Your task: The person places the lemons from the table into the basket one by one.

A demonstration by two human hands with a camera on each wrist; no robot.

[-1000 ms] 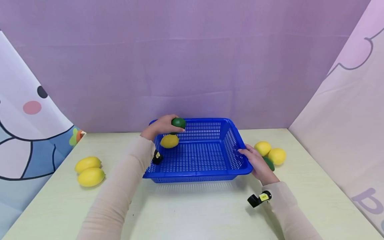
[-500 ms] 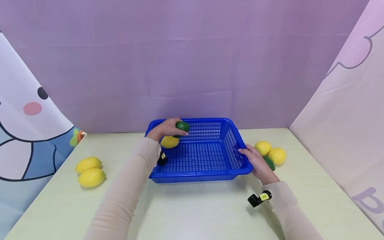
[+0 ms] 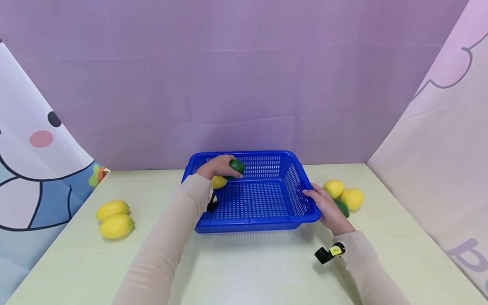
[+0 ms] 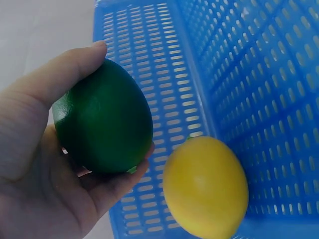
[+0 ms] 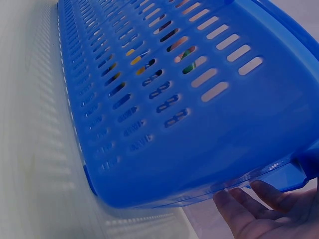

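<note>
My left hand (image 3: 218, 167) grips a dark green lime (image 3: 237, 166) over the back left of a blue plastic basket (image 3: 251, 221). In the left wrist view, the thumb lies on one side of the lime (image 4: 107, 119) and the fingers curl under the other. A yellow lemon (image 4: 205, 186) rests in the basket beside that hand, apart from the lime; the wrist partly hides this lemon (image 3: 219, 182) in the head view. At the basket's right end, my right hand (image 3: 328, 207) holds the rim, thumb on top. Its fingers (image 5: 237, 206) reach under the rim outside.
Two lemons (image 3: 116, 226) lie together on the table (image 3: 244, 271) at the left. Right of the basket, two more lemons (image 3: 352, 198) and a second lime (image 3: 342, 208) sit close to my right hand. A purple cloth wall (image 3: 244, 84) rises behind the basket.
My left hand has moved right and slightly down with the lime, deeper over the basket, now covering more of the lemon there. The right hand keeps its hold on the rim.
</note>
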